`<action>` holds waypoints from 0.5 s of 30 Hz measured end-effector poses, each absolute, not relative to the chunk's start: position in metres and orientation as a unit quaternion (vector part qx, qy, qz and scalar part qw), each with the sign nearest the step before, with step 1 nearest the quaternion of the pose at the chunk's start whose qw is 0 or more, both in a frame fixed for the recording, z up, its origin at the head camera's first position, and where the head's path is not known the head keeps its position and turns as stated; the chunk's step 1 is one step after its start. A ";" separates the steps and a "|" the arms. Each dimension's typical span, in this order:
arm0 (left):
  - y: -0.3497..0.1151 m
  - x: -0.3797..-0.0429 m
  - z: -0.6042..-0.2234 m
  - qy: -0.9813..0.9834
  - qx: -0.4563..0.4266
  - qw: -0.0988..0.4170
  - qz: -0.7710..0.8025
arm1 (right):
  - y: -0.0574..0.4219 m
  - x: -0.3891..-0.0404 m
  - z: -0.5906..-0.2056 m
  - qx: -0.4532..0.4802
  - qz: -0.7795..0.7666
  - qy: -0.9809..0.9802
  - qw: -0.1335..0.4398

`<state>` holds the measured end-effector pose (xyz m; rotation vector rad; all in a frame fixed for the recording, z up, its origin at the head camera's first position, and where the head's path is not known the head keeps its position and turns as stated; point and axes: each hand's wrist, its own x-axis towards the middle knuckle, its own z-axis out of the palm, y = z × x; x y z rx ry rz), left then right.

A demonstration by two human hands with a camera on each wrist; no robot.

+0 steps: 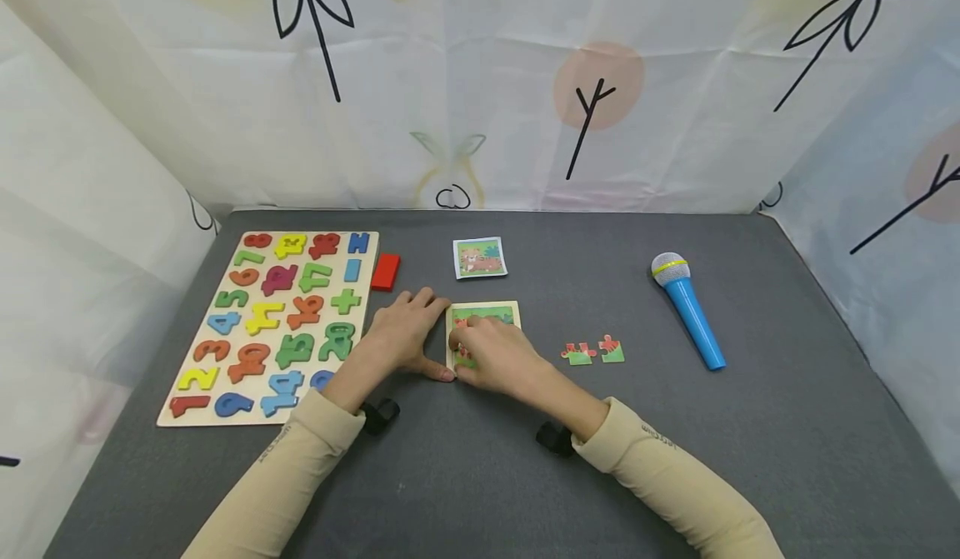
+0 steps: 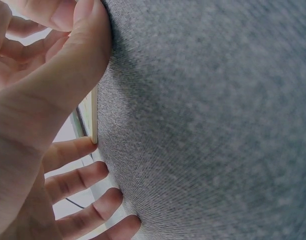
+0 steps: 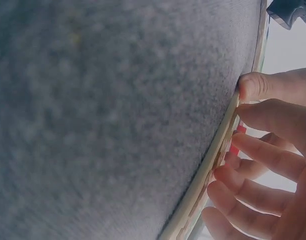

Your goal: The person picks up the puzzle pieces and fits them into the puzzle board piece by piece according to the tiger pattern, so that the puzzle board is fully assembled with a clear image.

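Grey table [image 1: 420, 492] bears the number board [image 1: 215, 421] at left. The left hand [image 1: 405, 331], fingers spread, touches the puzzle [image 1: 489, 311] ahead; the right hand [image 1: 497, 356] rests fingertips on it, whether pinching anything I cannot tell. Two loose pieces [image 1: 578, 355] lie rightward.

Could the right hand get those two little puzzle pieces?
Probably yes. Only bare table seems to separate the right hand from the two puzzle pieces, with nothing on top of them.

Soft, even light fills the head view, laying faint shadows on the gray tabletop [image 1: 465, 484], which blurs close up in both wrist views.
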<state>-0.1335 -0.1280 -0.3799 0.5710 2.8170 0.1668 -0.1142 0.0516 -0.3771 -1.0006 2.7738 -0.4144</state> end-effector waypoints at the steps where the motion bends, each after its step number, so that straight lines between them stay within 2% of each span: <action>1: -0.128 -0.134 -0.380 0.970 0.196 0.130 0.058 | 0.052 -0.114 -0.377 -0.335 -0.138 0.928 0.082; 15: -0.127 -0.134 -0.382 0.970 0.197 0.130 0.055 | 0.065 -0.119 -0.370 -0.294 -0.151 0.936 0.120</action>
